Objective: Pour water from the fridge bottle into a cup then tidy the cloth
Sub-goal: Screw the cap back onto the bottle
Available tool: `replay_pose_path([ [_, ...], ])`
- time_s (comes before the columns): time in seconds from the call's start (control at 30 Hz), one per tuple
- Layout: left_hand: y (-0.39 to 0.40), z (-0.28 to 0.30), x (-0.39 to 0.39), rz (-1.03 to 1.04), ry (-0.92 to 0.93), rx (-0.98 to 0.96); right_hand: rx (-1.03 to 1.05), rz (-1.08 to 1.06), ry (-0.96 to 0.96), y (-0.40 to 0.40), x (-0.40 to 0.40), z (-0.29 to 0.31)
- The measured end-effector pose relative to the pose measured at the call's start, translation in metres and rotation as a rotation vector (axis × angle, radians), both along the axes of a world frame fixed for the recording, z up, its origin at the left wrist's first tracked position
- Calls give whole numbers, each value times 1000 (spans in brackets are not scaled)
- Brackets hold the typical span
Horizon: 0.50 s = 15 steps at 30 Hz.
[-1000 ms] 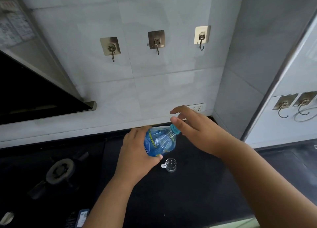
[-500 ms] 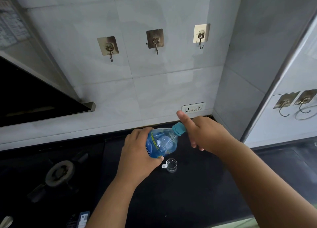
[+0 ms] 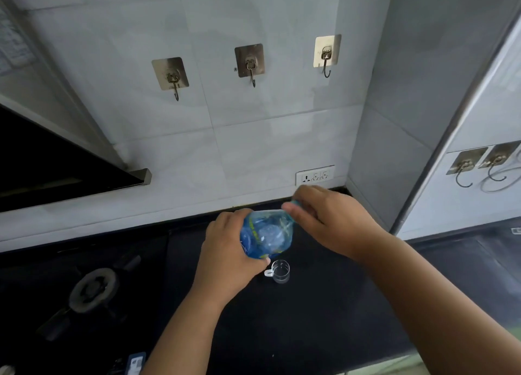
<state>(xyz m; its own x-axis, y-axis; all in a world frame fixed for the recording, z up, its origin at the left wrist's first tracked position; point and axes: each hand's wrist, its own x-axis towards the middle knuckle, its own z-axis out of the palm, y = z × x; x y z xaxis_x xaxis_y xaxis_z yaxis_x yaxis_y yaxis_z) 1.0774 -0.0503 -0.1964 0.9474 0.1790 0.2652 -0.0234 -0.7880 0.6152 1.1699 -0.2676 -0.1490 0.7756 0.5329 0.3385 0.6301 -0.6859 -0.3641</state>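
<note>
I am seeing the fingers [image 3: 293,205] of my right hand [image 3: 335,219] pinching together around the cap end of the blue water bottle [image 3: 266,235]; the cap itself is hidden under them, so I cannot tell whether it is on or off. The fingers of my left hand [image 3: 228,259] are wrapping round the bottle's body from the left, clamping it, with the thumb tip showing beneath the bottle's lower edge. The bottle is leaning, neck pointing up and to the right, held above the black worktop [image 3: 310,318]. The small clear glass cup [image 3: 280,271] is standing upright on the worktop just below the bottle, its white handle pointing left, very close to my left thumb. Left of the bottle, a gas burner [image 3: 91,290] is sitting in the dark hob. Behind the bottle, a white socket strip [image 3: 315,175] and three wall hooks [image 3: 250,63] are showing on the tiled wall.
</note>
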Motion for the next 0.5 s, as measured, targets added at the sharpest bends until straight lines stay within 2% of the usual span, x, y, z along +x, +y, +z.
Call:
replay_pose_path([
  [0.07, 1, 5, 1, -57, 53, -240, 73, 206, -108, -8, 3, 0],
  [0.13, 0, 9, 2, -114, 102, -321, 140, 275, -78, -13, 9, 0],
  [0.23, -1, 13, 6, -116, 85, -288, 213, 217, 126, -7, 9, 8],
  [0.33, -5, 12, 9, -1, -63, -69, 116, -19, 289, 5, 4, 19],
  [0.4, -2, 13, 12, 5, -65, 3, -64, -138, 224, 8, 3, 23],
  [0.43, 1, 16, 13, -33, -15, -25, -93, -112, 143, 6, 5, 24],
  [0.5, 10, 22, 14, -133, 102, -114, 5, 90, -44, 1, 9, 24],
])
